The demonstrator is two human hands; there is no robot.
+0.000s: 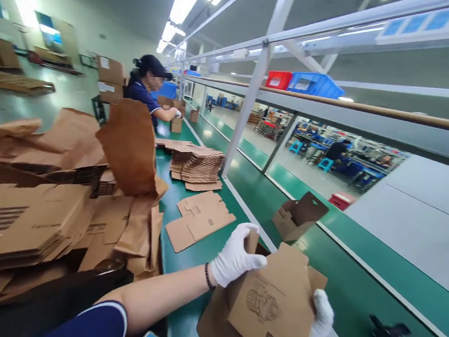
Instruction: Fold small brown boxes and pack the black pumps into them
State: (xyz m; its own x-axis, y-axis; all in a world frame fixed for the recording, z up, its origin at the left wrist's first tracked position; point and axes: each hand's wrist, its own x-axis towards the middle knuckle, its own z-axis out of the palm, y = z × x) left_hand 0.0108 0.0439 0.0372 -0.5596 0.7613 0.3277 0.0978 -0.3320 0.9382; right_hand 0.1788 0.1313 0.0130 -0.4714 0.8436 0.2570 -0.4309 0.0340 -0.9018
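A brown cardboard box, partly folded with a printed picture on its side, is held low in front of me. My left hand, in a white glove, grips its upper left flap. My right hand, also gloved, holds its right edge near the bottom of the view. Both hands are over the green belt.
A flat box blank lies on the belt ahead, with a stack of blanks beyond it. A folded box rides the belt at right. Piles of blanks fill the left. A co-worker stands further up the line.
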